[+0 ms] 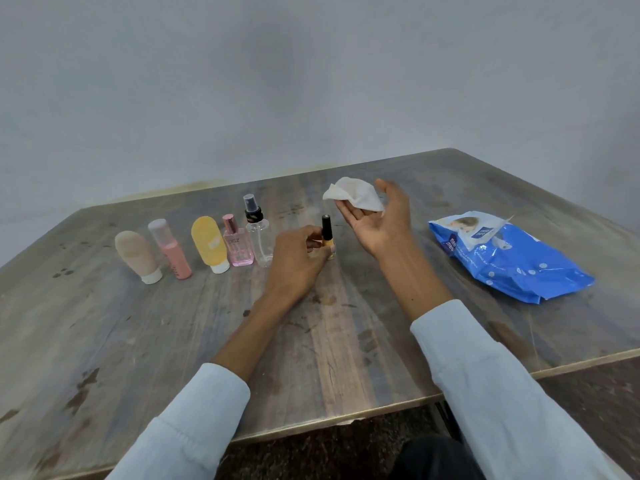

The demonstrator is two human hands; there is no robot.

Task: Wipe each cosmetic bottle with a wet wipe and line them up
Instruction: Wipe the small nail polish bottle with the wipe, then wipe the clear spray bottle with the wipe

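Observation:
A row of bottles stands on the wooden table (173,341): a beige tube (136,253), a pink bottle (171,249), a yellow tube (209,244), a pink perfume bottle (236,245) and a clear spray bottle (258,233). My left hand (298,261) grips a small foundation bottle with a black cap (327,233), upright at the right end of the row, its base at the table. My right hand (377,216) is palm up, fingers spread, with a white wet wipe (356,195) draped on its fingertips.
A blue pack of wet wipes (509,261) lies on the table to the right, its flap peeled up. The table's near edge runs across the lower frame. A plain grey wall rises behind the table.

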